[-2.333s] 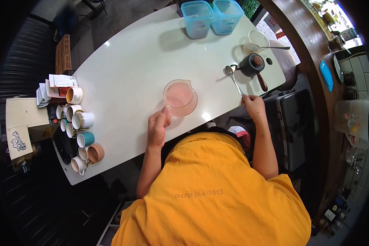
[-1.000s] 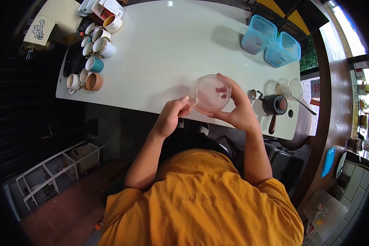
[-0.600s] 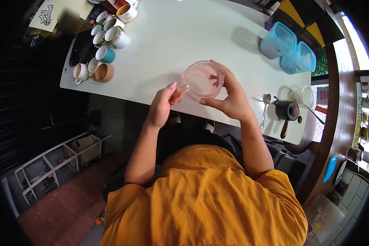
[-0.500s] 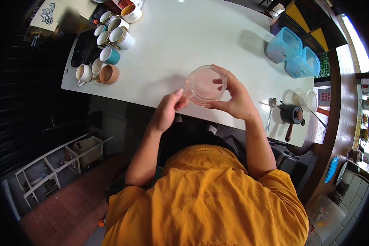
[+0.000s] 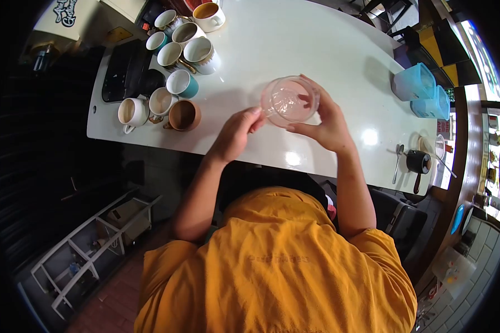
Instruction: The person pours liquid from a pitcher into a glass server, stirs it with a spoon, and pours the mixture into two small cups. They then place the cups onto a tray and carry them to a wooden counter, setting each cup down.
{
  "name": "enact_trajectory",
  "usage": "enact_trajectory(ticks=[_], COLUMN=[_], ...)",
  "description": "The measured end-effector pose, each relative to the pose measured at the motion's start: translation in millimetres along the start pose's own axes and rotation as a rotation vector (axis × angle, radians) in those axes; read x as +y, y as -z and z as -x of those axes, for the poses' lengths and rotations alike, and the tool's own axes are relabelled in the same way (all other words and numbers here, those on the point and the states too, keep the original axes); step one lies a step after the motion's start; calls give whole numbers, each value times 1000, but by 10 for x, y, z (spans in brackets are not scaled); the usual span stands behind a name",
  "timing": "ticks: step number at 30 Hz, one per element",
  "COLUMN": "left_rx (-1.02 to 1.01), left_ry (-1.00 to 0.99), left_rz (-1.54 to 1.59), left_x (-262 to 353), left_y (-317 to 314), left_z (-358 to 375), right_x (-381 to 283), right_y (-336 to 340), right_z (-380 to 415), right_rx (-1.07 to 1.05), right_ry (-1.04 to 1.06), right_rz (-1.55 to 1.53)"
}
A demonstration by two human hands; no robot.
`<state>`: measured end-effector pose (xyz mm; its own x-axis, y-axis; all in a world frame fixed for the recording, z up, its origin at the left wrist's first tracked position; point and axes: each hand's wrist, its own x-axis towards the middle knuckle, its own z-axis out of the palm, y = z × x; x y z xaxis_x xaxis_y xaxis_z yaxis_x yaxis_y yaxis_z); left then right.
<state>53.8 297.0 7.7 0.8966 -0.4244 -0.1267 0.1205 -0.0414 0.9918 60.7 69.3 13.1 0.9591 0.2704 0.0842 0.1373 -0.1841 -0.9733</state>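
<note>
Off the spoon (image 5: pixel 397 166) that it pinched in the earliest frame, the right hand (image 5: pixel 333 126) now cups a clear, pinkish jug (image 5: pixel 290 100), and the view has swung so that the mugs (image 5: pixel 206 60) loom larger at left. Both hands grip the jug over the near side of the tabletop (image 5: pixel 311 44), just beyond an orange shirt (image 5: pixel 278 261). Its handle points left, into the left hand (image 5: pixel 234 135), whose thumb and curled fingers pinch it; the right hand wraps the opposite wall, thumb on the near side, fingers on the far one (their tips show through the wall). Handle, jug and right palm thus line up across the body, with neither hand nearer, since both touch. Whether the jug rests on the tabletop or hangs above it, one cannot tell; bright glints obscure any contents. Spoon and black pot (image 5: pixel 418 162) sit well apart at right, near a clear cup (image 5: pixel 440 145); two blue tubs (image 5: pixel 414 83) stand beyond.
</note>
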Motion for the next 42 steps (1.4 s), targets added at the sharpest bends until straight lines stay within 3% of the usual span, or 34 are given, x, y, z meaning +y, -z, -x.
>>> enact_trajectory(ticks=[7,9,16,21,42], left_rx=[-88,-60,-12,70,275], left_ry=[35,39,57,79,92], left_rz=[86,90,93,145,276], left_x=[-95,-114,-293,-494,-708], left_y=[-4,49,-4,-162,-420], left_z=[-6,-85,-136,-161,-68], right_x=[164,182,400,616,604], right_y=[40,29,61,174,241], right_z=[-59,-108,-202,-239,-361], right_rx=[-94,-29,-140,-168,-288], right_ry=[-81,-27,-80,-35,15], right_rz=[-42,-14,-81,118,236])
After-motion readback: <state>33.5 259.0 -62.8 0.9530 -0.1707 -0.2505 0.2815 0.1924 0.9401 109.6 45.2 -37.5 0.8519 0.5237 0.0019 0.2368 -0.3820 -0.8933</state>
